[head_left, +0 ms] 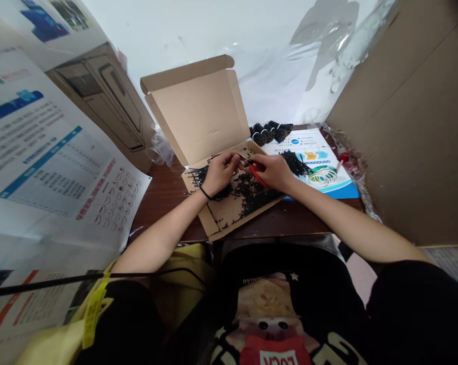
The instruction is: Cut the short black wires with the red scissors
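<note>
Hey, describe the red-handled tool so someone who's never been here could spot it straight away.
Find the open cardboard box on the dark brown table. Above the black pieces inside it, the person's right hand holds the red-handled tool. Its bright red, curved handle sets it apart from those pieces.

You have a bright white wall (198, 30) ahead; a soft-edged grey shadow (328, 35) on its right part puts the light behind you; the clear, crinkled plastic film (341, 53) glares in white streaks; your black printed T-shirt (320, 299) loses detail; fine lettering on the white paper poster (65, 152) blurs; wide-angle distortion stretches the edges.
</note>
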{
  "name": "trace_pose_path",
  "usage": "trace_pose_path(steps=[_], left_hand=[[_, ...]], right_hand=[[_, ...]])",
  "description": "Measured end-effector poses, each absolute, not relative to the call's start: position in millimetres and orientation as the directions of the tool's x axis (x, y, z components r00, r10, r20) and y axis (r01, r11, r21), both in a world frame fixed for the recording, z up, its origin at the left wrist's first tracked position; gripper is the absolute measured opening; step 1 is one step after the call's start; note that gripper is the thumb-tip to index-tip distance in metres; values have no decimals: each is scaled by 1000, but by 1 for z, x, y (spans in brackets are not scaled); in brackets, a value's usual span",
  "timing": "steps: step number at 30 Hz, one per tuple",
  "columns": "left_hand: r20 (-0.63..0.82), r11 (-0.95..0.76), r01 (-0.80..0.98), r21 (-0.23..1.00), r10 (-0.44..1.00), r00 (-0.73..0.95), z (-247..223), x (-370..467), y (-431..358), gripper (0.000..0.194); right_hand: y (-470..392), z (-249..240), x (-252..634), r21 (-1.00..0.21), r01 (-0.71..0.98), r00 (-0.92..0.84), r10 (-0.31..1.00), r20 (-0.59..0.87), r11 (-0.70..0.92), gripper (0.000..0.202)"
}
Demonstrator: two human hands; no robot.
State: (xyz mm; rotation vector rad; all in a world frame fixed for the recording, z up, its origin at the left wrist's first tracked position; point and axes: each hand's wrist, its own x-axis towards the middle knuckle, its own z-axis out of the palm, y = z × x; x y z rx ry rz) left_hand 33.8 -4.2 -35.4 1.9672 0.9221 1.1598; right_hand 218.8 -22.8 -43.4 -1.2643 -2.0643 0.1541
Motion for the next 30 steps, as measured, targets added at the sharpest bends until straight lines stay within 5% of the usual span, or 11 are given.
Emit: trace_pose_path(steps=[30], left_hand=[[424,-517,257,817,840,339,-37,33,-3,18]], right_hand=[[-24,-42,218,-475,704,-270,817,509,528,40]])
